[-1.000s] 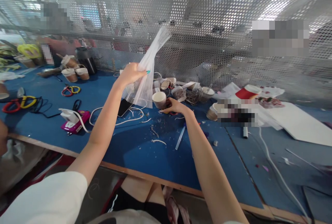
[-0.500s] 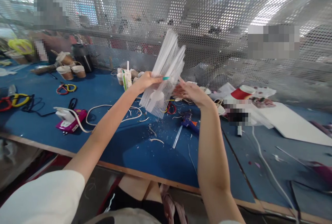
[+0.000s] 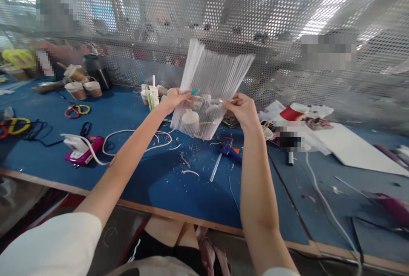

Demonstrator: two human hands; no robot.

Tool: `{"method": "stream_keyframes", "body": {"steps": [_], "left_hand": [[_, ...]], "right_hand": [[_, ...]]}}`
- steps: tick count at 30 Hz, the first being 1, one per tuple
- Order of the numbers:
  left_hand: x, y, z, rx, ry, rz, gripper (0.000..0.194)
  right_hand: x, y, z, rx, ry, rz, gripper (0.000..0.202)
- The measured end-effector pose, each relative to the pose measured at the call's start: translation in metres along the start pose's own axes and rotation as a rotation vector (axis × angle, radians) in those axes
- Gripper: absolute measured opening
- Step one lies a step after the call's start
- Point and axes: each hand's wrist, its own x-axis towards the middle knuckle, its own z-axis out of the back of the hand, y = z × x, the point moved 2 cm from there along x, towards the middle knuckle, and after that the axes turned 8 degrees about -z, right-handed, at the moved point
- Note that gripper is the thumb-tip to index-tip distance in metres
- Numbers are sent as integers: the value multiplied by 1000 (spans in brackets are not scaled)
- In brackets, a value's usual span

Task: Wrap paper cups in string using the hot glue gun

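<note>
A translucent pleated sheet (image 3: 220, 71) is spread in a fan shape above the blue table, with a cup showing through its lower part. My left hand (image 3: 175, 98) pinches its left side, the thumb with a teal nail lying on the front. At the right edge, my right hand (image 3: 241, 106) grips the sheet between thumb and fingers. Below the sheet, a blue glue gun (image 3: 229, 148) lies on the table with a clear stick at its tip.
A magenta power strip (image 3: 83, 151), a white cable and red-yellow pliers (image 3: 77, 110) lie left. Paper cups (image 3: 76, 90) and a dark jar (image 3: 97, 71) stand at the back left. White board (image 3: 367, 150) lies right. A perforated metal screen (image 3: 281, 20) rises behind.
The pleated sheet has been opened out to the right from a bunched state. My right hand, apart from the sheet's edge before, has closed on it.
</note>
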Motion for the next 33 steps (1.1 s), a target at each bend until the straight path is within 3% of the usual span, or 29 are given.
{"method": "stream_keyframes", "body": {"steps": [11, 20, 27, 33], "left_hand": [[7, 7, 38, -13, -169, -8, 11], [9, 5, 45, -4, -182, -7, 17], [14, 12, 50, 26, -280, -89, 16], [20, 20, 52, 46, -377, -144, 21]], "right_hand": [[15, -18, 35, -55, -221, 111, 12], [18, -33, 63, 6, -376, -23, 28], [12, -28, 66, 81, -468, -110, 33], [10, -25, 65, 124, -440, -140, 30]]}}
